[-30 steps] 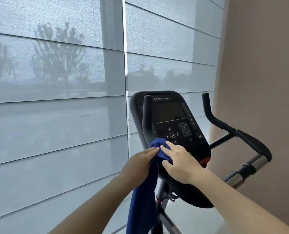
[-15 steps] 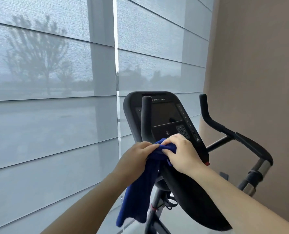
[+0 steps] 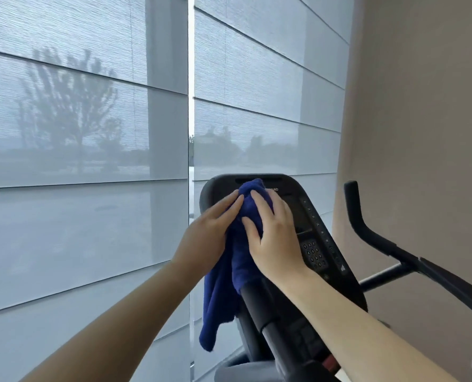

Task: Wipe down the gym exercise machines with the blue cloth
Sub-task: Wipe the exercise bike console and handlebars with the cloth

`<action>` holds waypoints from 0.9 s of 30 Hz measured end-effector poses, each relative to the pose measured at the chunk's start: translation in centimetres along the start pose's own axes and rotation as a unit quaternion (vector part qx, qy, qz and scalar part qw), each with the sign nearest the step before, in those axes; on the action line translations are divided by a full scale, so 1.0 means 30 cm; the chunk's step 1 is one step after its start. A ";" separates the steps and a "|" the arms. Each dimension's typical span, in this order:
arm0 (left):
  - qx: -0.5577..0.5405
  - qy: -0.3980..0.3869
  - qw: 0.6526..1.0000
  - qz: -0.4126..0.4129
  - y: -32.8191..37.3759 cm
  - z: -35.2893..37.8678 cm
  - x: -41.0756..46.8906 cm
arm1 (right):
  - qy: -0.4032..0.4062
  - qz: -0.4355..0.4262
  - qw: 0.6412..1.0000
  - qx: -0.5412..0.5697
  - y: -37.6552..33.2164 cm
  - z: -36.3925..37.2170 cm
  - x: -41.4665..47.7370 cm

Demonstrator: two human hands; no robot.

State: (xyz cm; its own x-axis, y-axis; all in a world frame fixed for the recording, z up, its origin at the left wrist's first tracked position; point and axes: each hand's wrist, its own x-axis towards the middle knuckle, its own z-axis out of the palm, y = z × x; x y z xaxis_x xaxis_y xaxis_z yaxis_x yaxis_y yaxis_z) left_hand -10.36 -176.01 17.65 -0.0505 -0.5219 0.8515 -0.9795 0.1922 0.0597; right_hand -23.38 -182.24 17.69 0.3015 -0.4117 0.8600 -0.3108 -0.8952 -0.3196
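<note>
A blue cloth (image 3: 245, 216) is wrapped over the upright left handlebar of a black exercise bike, whose console (image 3: 316, 244) stands just behind. My left hand (image 3: 210, 235) presses the cloth from the left, and my right hand (image 3: 276, 232) clasps it from the right. Both hands sit near the top of that bar, which the cloth hides. The cloth's loose end (image 3: 215, 304) hangs down below my left wrist. The bar's lower part (image 3: 273, 326) shows black under my right forearm.
The bike's right handlebar (image 3: 367, 230) rises at the right and runs down toward the lower right. A beige wall (image 3: 422, 106) stands close behind it. Grey window blinds (image 3: 91, 133) fill the left and middle, close behind the console.
Both hands have slid the cloth up the left handlebar, from its lower bend to its top. The view has moved closer to the console.
</note>
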 end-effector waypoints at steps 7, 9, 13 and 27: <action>-0.084 0.038 0.996 0.010 -0.038 0.079 -0.020 | -0.003 -0.010 1.000 -0.024 0.035 0.023 -0.005; -0.094 0.032 0.995 0.010 -0.045 0.081 -0.025 | 0.003 -0.003 1.000 -0.019 0.035 0.020 -0.005; -0.127 0.005 0.991 0.029 -0.072 0.073 -0.034 | 0.038 0.012 0.999 -0.025 0.022 0.024 -0.009; -0.191 -0.130 0.955 0.184 -0.211 0.129 -0.175 | -0.004 0.147 0.973 -0.176 -0.118 0.040 -0.187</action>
State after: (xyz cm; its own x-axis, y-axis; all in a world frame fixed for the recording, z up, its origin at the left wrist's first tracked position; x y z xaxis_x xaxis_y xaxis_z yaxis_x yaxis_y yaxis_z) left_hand -4.63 -177.69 10.79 -0.4738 -0.5390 0.6964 -0.7453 0.6667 0.0089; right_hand -22.89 -176.95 13.51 0.1598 -0.6436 0.7485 -0.6732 -0.6257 -0.3942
